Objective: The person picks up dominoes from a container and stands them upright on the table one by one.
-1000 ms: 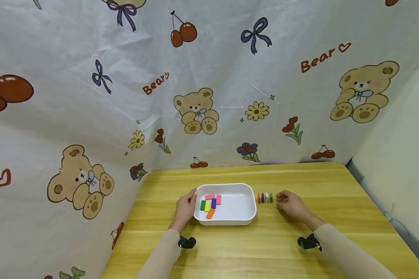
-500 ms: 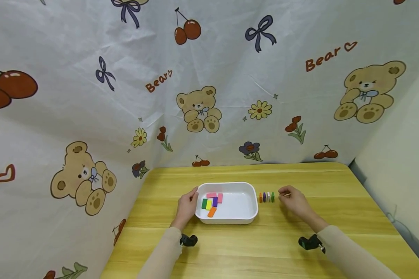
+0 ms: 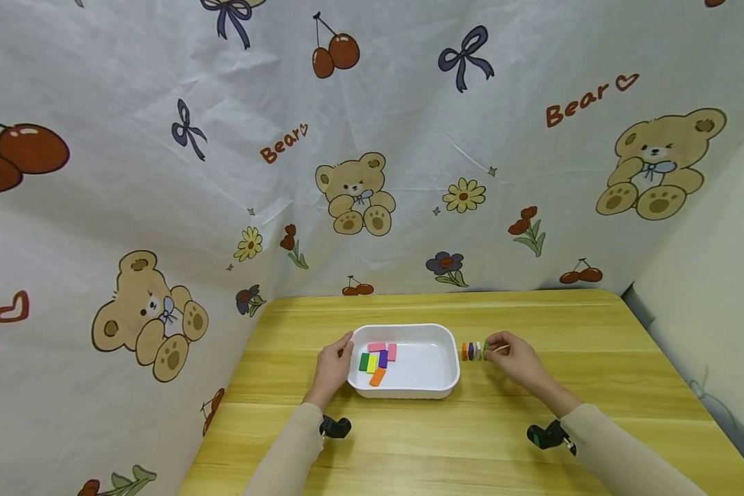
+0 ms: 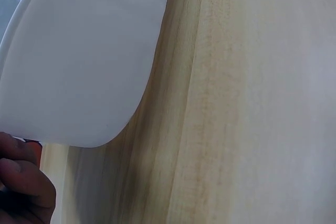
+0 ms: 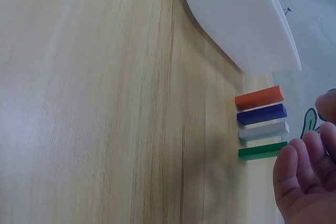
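Observation:
My left hand (image 3: pixel 333 368) grips the left end of a white plastic tray (image 3: pixel 421 393), its thumb near the rim. In the left wrist view curled fingers (image 4: pixel 26 182) show by the tray's corner. Several small coloured blocks stand on edge in a row right of the tray: orange (image 5: pixel 259 98), purple (image 5: pixel 262 114), white (image 5: pixel 264 130) and green (image 5: pixel 261 151). My right hand (image 3: pixel 521 359) is at the green end of this row, fingers loosely bent. Its fingertips are beside the green block; whether they touch it I cannot tell.
Inside the tray, at its left, lie flat blocks: pink (image 3: pixel 377 347), green (image 3: pixel 364 362), yellow (image 3: pixel 371 364), purple (image 3: pixel 382 359) and orange (image 3: pixel 377 377). The wooden table (image 3: pixel 434 448) backs onto a bear-printed cloth (image 3: pixel 403 124).
My right hand has moved left, closing the gap to the green block. My left hand stays at the tray's end. The view has shifted slightly.

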The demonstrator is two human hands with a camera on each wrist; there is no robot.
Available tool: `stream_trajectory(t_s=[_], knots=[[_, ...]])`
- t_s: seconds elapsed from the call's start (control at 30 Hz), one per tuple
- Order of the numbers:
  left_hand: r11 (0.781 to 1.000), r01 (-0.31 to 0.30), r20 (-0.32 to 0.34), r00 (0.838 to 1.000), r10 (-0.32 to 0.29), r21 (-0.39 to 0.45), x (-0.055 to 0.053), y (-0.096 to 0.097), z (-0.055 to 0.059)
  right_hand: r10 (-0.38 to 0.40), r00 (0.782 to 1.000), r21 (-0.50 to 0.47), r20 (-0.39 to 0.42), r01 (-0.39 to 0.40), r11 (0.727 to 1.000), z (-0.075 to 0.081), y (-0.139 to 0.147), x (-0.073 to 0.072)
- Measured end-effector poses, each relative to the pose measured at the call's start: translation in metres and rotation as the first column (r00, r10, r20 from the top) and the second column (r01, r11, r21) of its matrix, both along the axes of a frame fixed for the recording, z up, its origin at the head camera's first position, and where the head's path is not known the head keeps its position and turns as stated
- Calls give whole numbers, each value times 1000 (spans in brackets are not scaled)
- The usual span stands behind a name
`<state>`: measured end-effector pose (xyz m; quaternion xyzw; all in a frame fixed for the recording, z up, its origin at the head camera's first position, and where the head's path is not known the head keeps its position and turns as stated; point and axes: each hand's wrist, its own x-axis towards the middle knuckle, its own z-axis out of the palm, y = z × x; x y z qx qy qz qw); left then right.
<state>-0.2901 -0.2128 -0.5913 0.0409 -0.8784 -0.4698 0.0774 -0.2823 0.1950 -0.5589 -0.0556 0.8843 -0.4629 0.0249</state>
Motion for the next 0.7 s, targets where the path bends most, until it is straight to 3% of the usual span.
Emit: stream_trajectory(t_s=[0.37, 0.7], knots=[[1000, -7, 5, 1000, 7, 7, 1, 2, 0, 21, 998, -18, 60, -19, 1000, 5, -14, 5], [999, -9, 2, 1000, 8, 41, 2, 1, 0, 54, 998, -65, 43, -51, 997, 5, -28, 4]])
